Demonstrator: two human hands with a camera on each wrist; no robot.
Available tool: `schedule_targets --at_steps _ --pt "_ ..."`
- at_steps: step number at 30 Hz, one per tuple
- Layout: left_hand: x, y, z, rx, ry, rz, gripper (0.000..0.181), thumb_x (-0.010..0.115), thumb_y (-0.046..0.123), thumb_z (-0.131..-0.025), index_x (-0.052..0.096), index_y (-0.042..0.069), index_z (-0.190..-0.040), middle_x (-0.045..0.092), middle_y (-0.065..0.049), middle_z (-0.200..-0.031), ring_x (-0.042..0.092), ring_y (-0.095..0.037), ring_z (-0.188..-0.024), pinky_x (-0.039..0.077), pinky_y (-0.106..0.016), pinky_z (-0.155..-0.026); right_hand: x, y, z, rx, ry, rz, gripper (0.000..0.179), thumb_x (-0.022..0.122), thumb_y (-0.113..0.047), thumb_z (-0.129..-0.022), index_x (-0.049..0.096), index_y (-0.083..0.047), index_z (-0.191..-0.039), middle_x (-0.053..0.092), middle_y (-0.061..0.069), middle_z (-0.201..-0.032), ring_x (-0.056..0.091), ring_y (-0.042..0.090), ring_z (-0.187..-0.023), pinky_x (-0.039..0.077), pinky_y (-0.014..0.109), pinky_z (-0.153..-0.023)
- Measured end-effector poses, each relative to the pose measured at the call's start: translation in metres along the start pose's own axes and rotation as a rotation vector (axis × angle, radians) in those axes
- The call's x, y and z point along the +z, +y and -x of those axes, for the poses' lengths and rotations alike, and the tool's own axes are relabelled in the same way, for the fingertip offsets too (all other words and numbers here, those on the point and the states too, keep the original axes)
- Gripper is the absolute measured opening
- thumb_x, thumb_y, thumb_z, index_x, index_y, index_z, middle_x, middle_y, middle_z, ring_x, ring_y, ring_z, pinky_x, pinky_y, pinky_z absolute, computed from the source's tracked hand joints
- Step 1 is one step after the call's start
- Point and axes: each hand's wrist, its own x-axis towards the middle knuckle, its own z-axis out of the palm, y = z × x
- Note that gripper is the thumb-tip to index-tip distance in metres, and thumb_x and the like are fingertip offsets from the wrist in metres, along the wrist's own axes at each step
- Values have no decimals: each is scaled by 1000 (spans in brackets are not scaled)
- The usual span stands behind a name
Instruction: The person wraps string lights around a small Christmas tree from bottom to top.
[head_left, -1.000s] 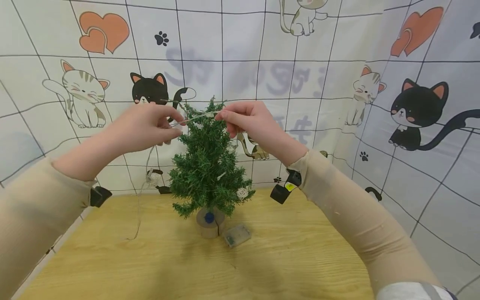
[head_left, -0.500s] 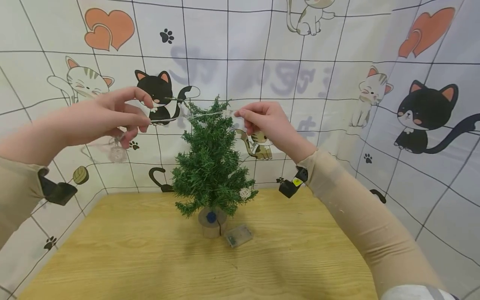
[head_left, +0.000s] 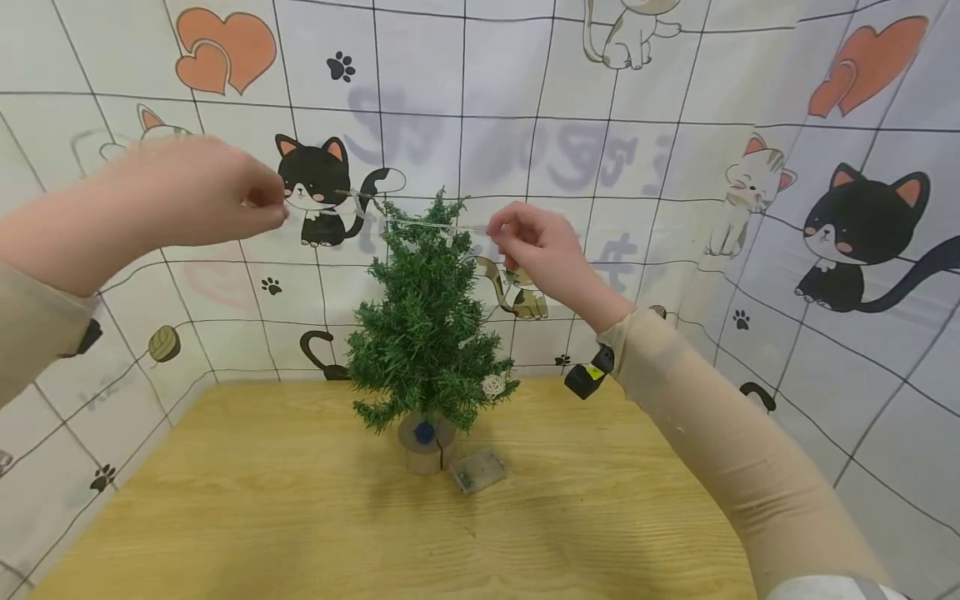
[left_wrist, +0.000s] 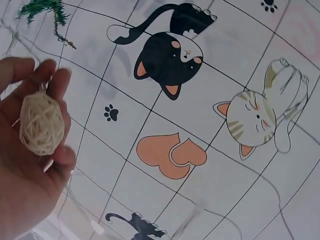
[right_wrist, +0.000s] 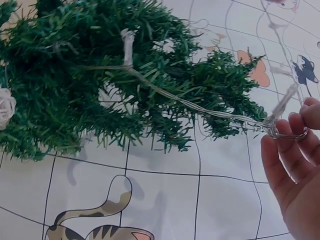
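Note:
A small green artificial Christmas tree point(head_left: 427, 325) stands upright on a round wooden base. A thin string-light wire point(head_left: 442, 225) stretches across the front of its top. My right hand point(head_left: 547, 250), just right of the treetop, pinches the wire between thumb and fingertips; the right wrist view shows the wire point(right_wrist: 200, 107) running from the branches to those fingers. My left hand point(head_left: 198, 192) is raised well left of the tree, its fingers curled on the string lights. A woven rattan ball point(left_wrist: 42, 124) lies against these fingers in the left wrist view.
A clear battery box point(head_left: 478, 471) lies on the wooden table point(head_left: 300, 517) beside the tree's base point(head_left: 426, 454). Another woven ball point(head_left: 492, 386) sits on a lower right branch. A cat-patterned curtain point(head_left: 465, 50) hangs close behind and on both sides.
My left hand has moved away from the treetop to the left and up, drawing the wire out straighter. My right hand stays by the treetop, pinching the wire.

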Motion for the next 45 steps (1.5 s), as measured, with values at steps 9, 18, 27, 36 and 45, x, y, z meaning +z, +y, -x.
schedule_targets --at_steps 9,18,27,36,45 --pt "9 2 -20 61 380 -529 47 55 13 -91 48 -4 -135 51 -18 -132 42 -34 -97 34 -49 -81 2 12 2 -51 22 298 20 56 -6 -96 71 -5 -109 67 7 -99 61 16 -78 47 29 -63" --pt "24 -5 -57 17 310 -534 61 37 4 -98 13 1 -154 17 -13 -158 30 -34 -106 28 -51 -84 7 28 4 116 -86 350 61 59 -27 -97 36 -5 -149 44 12 -141 56 22 -104 46 40 -84" --pt "14 12 -98 38 218 -517 59 36 7 -100 12 1 -154 19 -16 -155 26 -38 -123 27 -50 -91 18 48 10 242 -54 320 75 53 -40 -98 17 -8 -155 39 15 -144 50 23 -100 43 40 -82" --pt "18 6 -122 -17 144 -380 43 38 17 -101 39 1 -141 44 -17 -134 30 -37 -109 24 -51 -90 29 66 0 308 -6 274 66 57 -30 -96 29 -9 -152 49 12 -125 49 24 -78 40 36 -67" --pt "40 -14 -122 -110 40 -141 40 35 13 -95 55 6 -129 55 -19 -125 35 -37 -97 25 -55 -88 35 78 5 355 -64 308 61 59 -25 -96 35 -9 -150 52 13 -135 53 19 -67 39 32 -54"
